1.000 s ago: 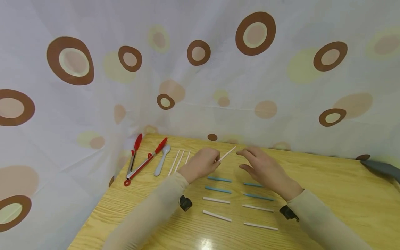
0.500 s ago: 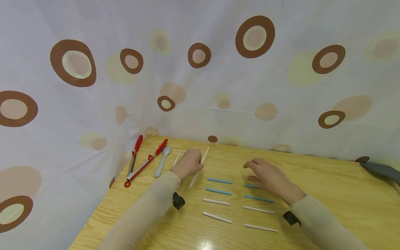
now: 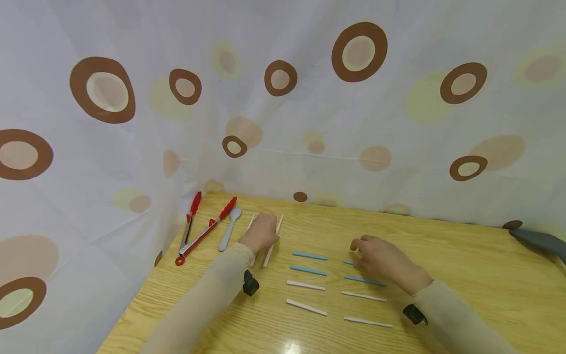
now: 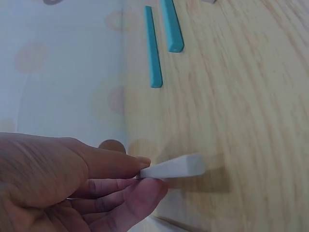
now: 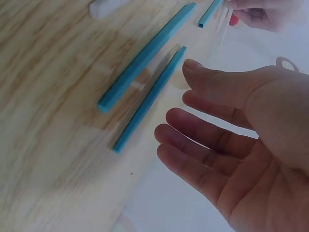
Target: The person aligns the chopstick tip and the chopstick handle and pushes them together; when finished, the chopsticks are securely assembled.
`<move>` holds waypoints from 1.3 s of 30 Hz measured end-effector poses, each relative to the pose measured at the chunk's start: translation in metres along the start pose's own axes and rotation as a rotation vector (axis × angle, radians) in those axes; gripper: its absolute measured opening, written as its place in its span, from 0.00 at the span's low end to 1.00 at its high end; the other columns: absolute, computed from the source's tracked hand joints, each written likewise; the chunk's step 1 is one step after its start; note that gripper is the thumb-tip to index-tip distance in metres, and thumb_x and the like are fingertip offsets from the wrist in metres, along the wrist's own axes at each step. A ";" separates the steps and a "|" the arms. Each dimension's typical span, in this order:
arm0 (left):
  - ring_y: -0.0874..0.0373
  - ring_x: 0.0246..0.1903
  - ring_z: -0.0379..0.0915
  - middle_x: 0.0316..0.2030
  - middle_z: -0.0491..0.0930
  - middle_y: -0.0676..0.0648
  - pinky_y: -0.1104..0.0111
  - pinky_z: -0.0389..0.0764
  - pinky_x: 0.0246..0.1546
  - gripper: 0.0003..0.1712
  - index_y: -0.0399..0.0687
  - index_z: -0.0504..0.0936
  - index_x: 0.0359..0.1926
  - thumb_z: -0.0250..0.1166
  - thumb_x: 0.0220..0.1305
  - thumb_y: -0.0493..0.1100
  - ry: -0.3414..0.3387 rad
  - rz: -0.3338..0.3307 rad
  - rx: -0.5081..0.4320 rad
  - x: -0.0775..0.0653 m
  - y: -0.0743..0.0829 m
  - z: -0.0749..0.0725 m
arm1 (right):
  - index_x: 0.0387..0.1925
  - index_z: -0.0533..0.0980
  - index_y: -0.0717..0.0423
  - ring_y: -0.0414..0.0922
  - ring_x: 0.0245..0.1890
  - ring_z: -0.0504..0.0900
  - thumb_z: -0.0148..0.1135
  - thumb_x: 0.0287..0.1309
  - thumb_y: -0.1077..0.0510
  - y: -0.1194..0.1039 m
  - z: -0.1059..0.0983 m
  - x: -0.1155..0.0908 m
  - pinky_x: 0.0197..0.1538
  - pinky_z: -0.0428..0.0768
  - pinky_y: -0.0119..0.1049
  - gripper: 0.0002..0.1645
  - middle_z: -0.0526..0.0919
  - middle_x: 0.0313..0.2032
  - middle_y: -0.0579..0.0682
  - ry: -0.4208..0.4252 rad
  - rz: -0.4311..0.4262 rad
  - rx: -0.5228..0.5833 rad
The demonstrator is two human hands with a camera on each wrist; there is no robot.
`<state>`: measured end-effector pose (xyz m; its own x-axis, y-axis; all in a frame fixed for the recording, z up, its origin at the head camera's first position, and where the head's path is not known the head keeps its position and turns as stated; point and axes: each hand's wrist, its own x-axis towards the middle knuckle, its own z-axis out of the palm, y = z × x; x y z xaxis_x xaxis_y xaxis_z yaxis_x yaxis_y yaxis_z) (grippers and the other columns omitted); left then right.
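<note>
Because the four white sticks point(image 3: 306, 307) nearest us on the counter point(image 3: 442, 246) already lie in paired rows, with blue sticks point(image 3: 308, 270) laid in similar rows just beyond, we judge the step in hand to be the handling of another white stick point(image 4: 178, 167), off to the left. Whether it is being lifted or set down we cannot tell; either way, we think the next move calls for a light, steady pinch that spares its neighbours a knock.

Our right hand point(image 3: 384, 260) hangs by the farthest blue stick on its side, partly hiding it in the head view, its fingers loosely spread and holding nothing. Across from it, our left hand point(image 3: 260, 233) pinches the white stick between thumb and finger, one squared end poking free of the grip. Slanting sticks point(image 3: 268, 255) show around that hand, partly covered, so we cannot match the pinched one among them. Past them lie a grey spoon point(image 3: 227, 235) and red-tipped tongs point(image 3: 201, 238), and behind everything hangs a spotted curtain point(image 3: 309, 108).
</note>
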<state>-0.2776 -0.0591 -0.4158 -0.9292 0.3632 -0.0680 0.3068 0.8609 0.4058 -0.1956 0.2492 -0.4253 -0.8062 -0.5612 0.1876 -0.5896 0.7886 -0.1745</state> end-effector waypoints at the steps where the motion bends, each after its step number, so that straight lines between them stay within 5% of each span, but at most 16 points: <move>1: 0.61 0.11 0.65 0.13 0.71 0.48 0.73 0.67 0.14 0.14 0.39 0.72 0.19 0.62 0.57 0.24 0.002 -0.004 -0.008 0.000 0.000 0.001 | 0.41 0.79 0.58 0.41 0.29 0.78 0.75 0.53 0.62 0.000 0.001 0.000 0.30 0.78 0.34 0.15 0.78 0.34 0.49 -0.010 0.006 0.004; 23: 0.58 0.09 0.74 0.20 0.73 0.42 0.73 0.74 0.11 0.10 0.37 0.72 0.27 0.65 0.60 0.28 -0.024 -0.122 -0.106 0.002 -0.007 0.006 | 0.34 0.78 0.55 0.38 0.26 0.75 0.74 0.53 0.63 0.004 0.007 -0.003 0.28 0.75 0.32 0.11 0.76 0.28 0.43 -0.030 -0.012 0.049; 33: 0.57 0.10 0.76 0.19 0.74 0.41 0.74 0.73 0.10 0.09 0.36 0.74 0.27 0.66 0.60 0.29 -0.024 -0.126 -0.054 0.005 -0.009 0.008 | 0.32 0.77 0.52 0.37 0.25 0.72 0.74 0.54 0.63 0.003 0.008 -0.004 0.27 0.74 0.32 0.10 0.75 0.28 0.42 -0.030 -0.002 0.025; 39: 0.59 0.08 0.73 0.28 0.77 0.35 0.74 0.73 0.10 0.06 0.34 0.76 0.31 0.66 0.61 0.30 -0.017 -0.137 -0.049 0.006 -0.011 0.007 | 0.29 0.77 0.50 0.38 0.24 0.73 0.73 0.52 0.66 0.005 0.012 -0.004 0.28 0.75 0.33 0.12 0.74 0.26 0.41 0.003 -0.019 -0.033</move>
<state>-0.2848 -0.0636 -0.4274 -0.9578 0.2503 -0.1413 0.1669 0.8844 0.4358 -0.1961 0.2524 -0.4381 -0.7945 -0.5755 0.1939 -0.6029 0.7856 -0.1387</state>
